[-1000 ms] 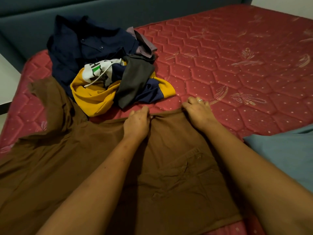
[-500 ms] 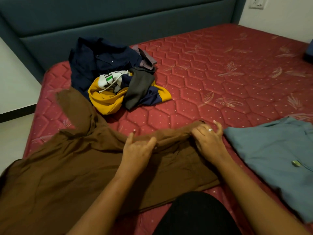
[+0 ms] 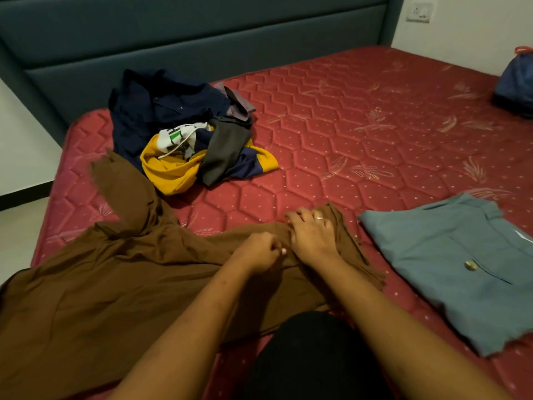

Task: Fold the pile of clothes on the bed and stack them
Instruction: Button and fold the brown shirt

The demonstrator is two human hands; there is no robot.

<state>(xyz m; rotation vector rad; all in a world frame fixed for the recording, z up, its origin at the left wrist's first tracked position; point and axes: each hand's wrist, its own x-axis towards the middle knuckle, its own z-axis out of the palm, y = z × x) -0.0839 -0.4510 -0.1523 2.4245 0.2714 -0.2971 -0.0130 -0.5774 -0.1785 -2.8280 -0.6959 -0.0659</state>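
Observation:
A large brown garment (image 3: 95, 287) lies spread over the near left of the red mattress (image 3: 360, 125), one sleeve reaching back toward the pile. My left hand (image 3: 256, 251) is pinched shut on a fold of its far edge. My right hand (image 3: 313, 236), with a ring, presses flat on the bunched brown cloth just right of it. A pile of unfolded clothes (image 3: 190, 134) in navy, yellow, white and grey sits at the far left. A folded grey-blue shirt (image 3: 461, 264) lies at the right.
A teal padded headboard (image 3: 187, 39) runs along the back. A blue bag (image 3: 516, 82) sits at the far right edge of the bed. White floor (image 3: 17, 226) lies left of the mattress. My dark-clothed knee (image 3: 311, 356) is at the bottom.
Both hands pulled the brown garment's far edge toward me and to the right, bunching it. My left hand went from flat to pinched. The view tilted up, showing more headboard and the folded shirt.

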